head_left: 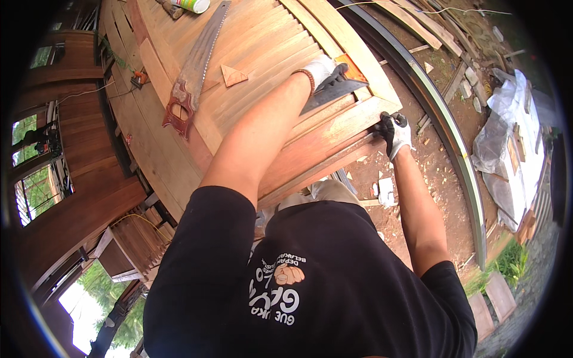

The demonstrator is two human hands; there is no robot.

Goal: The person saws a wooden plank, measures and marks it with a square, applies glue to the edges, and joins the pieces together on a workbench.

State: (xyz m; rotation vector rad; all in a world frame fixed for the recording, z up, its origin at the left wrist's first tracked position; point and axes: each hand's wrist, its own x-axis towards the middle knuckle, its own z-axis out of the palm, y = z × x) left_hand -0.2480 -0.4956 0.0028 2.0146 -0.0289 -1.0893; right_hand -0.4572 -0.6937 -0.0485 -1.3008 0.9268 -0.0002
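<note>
My left hand (325, 73), in a white glove with dark fingers, reaches over a louvred wooden panel (340, 128). Its fingers bend over a dark, flat, tapered blade-like tool (334, 94) lying near the panel's corner. An orange-yellow piece (353, 68) shows just beyond those fingers; whether it belongs to the tool I cannot tell. My right hand (395, 132), gloved the same way, is closed around the panel's near right corner. Left of my left arm, a handsaw (200, 62) with a reddish-brown wooden handle rests on the wood. Beside it lies a small triangular wood offcut (233, 75).
A spray can or similar cylinder (194, 5) lies at the far edge. Along the right curves a long dark metal beam (439, 107), above ground strewn with wood chips. Clear plastic sheeting (507, 143) covers a pile farther right. Timber planks (412, 21) lie at the far right.
</note>
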